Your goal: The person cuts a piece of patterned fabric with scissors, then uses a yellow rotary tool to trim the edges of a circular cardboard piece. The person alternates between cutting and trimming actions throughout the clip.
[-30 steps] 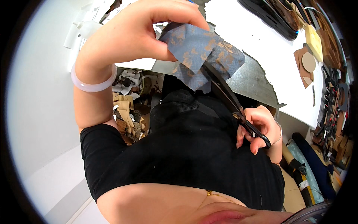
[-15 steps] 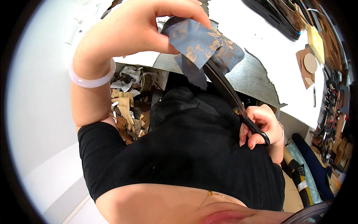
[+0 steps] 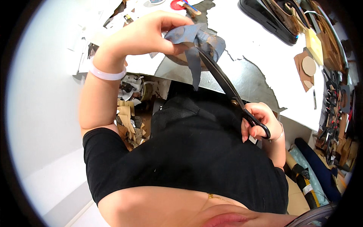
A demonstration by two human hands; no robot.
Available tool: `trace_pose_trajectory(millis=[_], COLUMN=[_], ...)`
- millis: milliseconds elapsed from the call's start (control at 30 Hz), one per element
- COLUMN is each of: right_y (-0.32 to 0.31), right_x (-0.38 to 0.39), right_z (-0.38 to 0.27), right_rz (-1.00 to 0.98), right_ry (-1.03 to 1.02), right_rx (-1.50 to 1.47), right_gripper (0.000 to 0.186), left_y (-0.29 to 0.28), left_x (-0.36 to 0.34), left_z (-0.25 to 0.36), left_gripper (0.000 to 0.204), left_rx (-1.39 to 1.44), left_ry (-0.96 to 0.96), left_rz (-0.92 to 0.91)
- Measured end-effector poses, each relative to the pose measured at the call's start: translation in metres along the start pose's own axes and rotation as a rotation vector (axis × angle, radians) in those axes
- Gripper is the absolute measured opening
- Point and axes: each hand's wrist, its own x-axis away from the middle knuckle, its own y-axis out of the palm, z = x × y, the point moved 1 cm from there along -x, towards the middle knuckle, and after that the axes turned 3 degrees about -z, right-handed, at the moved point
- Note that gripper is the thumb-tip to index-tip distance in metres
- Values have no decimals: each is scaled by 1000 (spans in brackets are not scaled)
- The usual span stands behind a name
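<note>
Two hands on one cut: scissors into a held scrap

Both hands are occupied. Left hand [image 3: 145, 34] is raised above the bench edge, thumb and fingers pinched closed on the upper corner of a grey-blue scrap [image 3: 194, 41] with a faint brown pattern. A narrow tail of the scrap hangs loose below the pinch. Right hand [image 3: 259, 123] sits low, near the torso, fingers curled through the loops of long black scissors [image 3: 223, 81]. The blades run up and left into the scrap; how far apart they stand cannot be told, since they read as one dark line.

Handling, as a judgement: the scrap looks thin, light and limp, folding under its own weight, so it will sag away from the blades unless held taut close to the cut line. The present pinch near the top edge seems sound.

Surroundings: a white worktable [image 3: 264, 49] carries a grey sheet [image 3: 249, 81], with offcuts [image 3: 128, 117] heaped below.
</note>
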Motion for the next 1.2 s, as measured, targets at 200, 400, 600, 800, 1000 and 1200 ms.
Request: trace_pose_trajectory(millis=[200,400,600,800,1000,1200], right_y=[-8,-8,-4,0,3,-10], right_x=[9,9,6,0,-51,-73], right_z=[9,13,11,21,8,9], right_rz=[57,22,35,256,818,864], right_ry=[56,73,80,-176,-303,-208], right_rx=[-105,-120,-122,61,91,-64], right_gripper=[41,43,45,40,29,32], left_y=[11,19,19,38,100,137], left_x=[-5,-4,-4,-10,-27,-37], left_z=[-13,-14,-9,-20,-25,-20], left_gripper=[56,56,55,46,41,56], left_rx=[28,149,151,340,966,965], left_ry=[-64,-79,-50,-176,-284,-201], left_rz=[-21,-22,-14,158,219,319])
